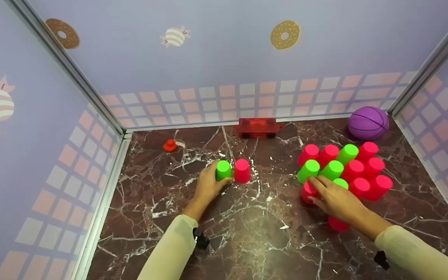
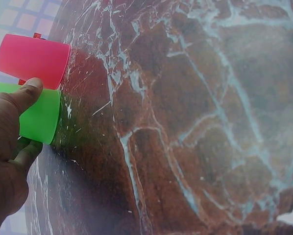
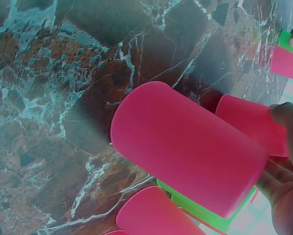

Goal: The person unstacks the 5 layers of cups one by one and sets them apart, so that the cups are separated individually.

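In the head view my left hand grips an upside-down green cup, its thumb and fingers on opposite sides. A pink cup stands just right of it. My right hand holds a pink cup at the front left of a cluster of pink and green cups. The right wrist view shows this pink cup between thumb and fingers. Another pink cup looms large in front there, partly hidden under the right hand in the head view. Green cups stand just beyond the right fingers.
A red translucent toy cart stands by the back wall. To its left lies a small red knobbed piece. A purple ball sits in the back right corner. Walls enclose the dark marbled surface at the back and sides.
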`<act>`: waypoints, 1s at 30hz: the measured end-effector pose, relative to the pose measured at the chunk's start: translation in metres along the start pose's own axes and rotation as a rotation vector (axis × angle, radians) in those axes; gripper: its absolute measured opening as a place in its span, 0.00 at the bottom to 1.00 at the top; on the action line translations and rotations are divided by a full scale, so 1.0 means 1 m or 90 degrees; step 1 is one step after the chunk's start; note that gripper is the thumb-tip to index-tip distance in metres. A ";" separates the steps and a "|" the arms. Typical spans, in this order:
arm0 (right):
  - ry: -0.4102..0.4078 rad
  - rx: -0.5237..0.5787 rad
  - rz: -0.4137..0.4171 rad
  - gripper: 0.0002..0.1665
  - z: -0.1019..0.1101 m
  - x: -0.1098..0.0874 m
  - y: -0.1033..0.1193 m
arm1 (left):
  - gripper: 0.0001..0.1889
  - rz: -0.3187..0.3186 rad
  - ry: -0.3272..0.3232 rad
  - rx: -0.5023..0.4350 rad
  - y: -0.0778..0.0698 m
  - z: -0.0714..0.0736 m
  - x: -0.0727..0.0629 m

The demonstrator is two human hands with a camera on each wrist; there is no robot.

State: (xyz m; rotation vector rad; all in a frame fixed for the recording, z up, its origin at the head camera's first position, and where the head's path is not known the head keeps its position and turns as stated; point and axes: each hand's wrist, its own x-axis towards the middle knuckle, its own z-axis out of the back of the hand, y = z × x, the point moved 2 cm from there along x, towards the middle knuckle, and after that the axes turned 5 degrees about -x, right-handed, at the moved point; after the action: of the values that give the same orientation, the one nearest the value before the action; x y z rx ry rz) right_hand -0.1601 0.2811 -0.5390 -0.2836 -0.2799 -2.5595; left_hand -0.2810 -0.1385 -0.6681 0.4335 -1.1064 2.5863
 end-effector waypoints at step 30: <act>-0.033 -0.032 0.006 0.39 0.006 0.002 -0.004 | 0.46 0.076 0.029 0.009 -0.006 0.001 0.000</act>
State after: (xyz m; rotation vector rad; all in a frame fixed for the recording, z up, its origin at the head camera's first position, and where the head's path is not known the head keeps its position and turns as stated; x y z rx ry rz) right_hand -0.1629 0.2849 -0.5337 -0.3688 -0.2325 -2.5550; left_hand -0.2786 -0.1355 -0.6637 0.3198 -1.1322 2.6945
